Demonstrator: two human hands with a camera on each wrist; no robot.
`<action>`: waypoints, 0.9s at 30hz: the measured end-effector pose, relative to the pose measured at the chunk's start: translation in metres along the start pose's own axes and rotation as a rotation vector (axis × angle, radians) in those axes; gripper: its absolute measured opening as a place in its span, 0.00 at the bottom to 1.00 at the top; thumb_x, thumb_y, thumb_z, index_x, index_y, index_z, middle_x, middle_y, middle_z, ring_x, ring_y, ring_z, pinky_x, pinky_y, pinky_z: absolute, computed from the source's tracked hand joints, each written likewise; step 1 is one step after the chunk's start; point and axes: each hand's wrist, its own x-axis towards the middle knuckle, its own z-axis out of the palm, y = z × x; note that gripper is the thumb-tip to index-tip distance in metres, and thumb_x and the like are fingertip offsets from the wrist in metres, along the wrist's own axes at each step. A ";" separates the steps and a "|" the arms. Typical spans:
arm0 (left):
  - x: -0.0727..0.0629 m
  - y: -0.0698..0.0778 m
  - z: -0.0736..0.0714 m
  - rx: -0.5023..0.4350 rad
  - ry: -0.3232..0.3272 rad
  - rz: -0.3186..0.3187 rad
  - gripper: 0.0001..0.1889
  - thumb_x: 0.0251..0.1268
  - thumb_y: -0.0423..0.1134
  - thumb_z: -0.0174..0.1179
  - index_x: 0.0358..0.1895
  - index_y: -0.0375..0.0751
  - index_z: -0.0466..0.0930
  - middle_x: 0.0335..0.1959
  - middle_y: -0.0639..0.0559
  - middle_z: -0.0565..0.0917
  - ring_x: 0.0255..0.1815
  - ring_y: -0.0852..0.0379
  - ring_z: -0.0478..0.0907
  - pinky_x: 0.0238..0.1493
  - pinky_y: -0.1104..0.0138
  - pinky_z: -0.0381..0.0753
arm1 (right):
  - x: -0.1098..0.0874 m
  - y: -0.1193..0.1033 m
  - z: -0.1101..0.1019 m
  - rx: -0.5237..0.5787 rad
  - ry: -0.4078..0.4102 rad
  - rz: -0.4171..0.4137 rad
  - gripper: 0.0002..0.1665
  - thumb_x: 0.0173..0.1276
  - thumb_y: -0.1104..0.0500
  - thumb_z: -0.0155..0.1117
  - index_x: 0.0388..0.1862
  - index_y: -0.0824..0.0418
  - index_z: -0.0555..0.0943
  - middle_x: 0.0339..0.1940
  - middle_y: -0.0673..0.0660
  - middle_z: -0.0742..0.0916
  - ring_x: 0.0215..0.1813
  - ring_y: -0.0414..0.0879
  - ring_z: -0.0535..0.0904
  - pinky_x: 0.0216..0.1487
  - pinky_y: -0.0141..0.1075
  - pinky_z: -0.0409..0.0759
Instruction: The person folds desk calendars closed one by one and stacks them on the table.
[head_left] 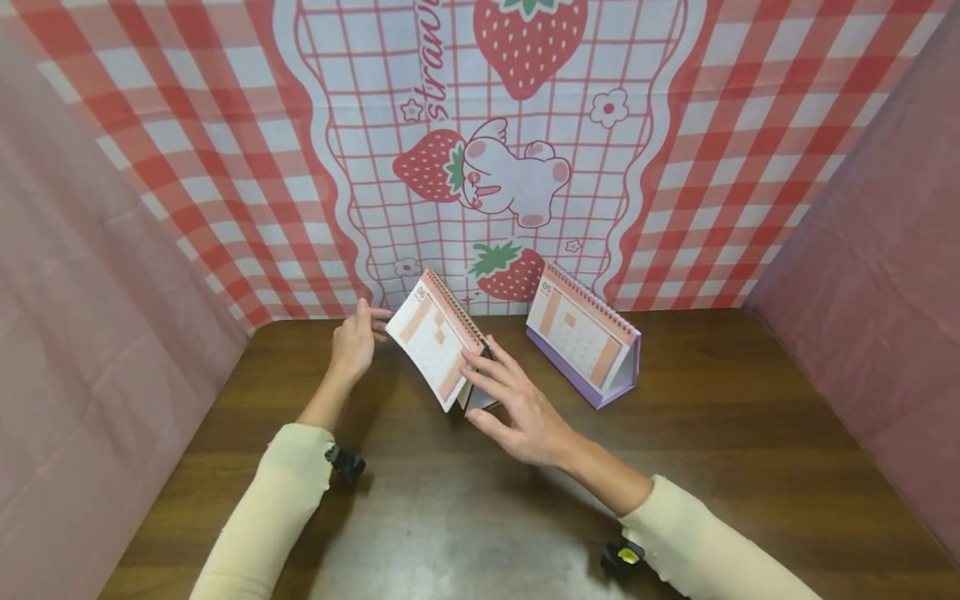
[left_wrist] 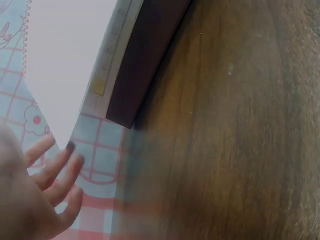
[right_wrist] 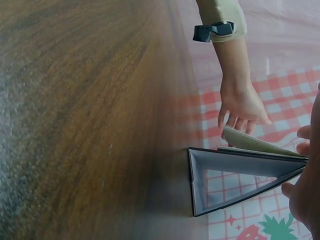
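A desk calendar (head_left: pixel 435 337) with a page marked 06 stands tilted on the table, its front sheet lifted off the rest. My left hand (head_left: pixel 352 340) is at the sheet's left corner. In the left wrist view, loosely bent fingers (left_wrist: pixel 60 175) reach that white corner, and the thumb is not pinching it. My right hand (head_left: pixel 528 417) holds the calendar's right end near the spiral. From the right wrist side, fingers and thumb lie on opposite faces of the dark triangular stand (right_wrist: pixel 240 197) at its top. The left hand (right_wrist: pixel 242 107) appears beyond it.
A second desk calendar (head_left: pixel 581 337), marked 05 with a purple base, stands to the right. Behind is a red-and-white checked strawberry cloth (head_left: pixel 247 167). Pink cloth (head_left: pixel 885 275) hangs at both sides. The wooden table (head_left: pixel 420 517) stretches in front.
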 end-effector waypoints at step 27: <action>-0.003 0.036 0.012 -0.044 -0.104 0.253 0.30 0.97 0.48 0.33 0.85 0.40 0.71 0.88 0.35 0.70 0.90 0.33 0.66 0.93 0.38 0.61 | 0.000 0.000 -0.016 0.105 0.126 0.033 0.38 0.78 0.63 0.66 0.85 0.67 0.73 0.88 0.68 0.75 0.92 0.67 0.65 0.93 0.62 0.62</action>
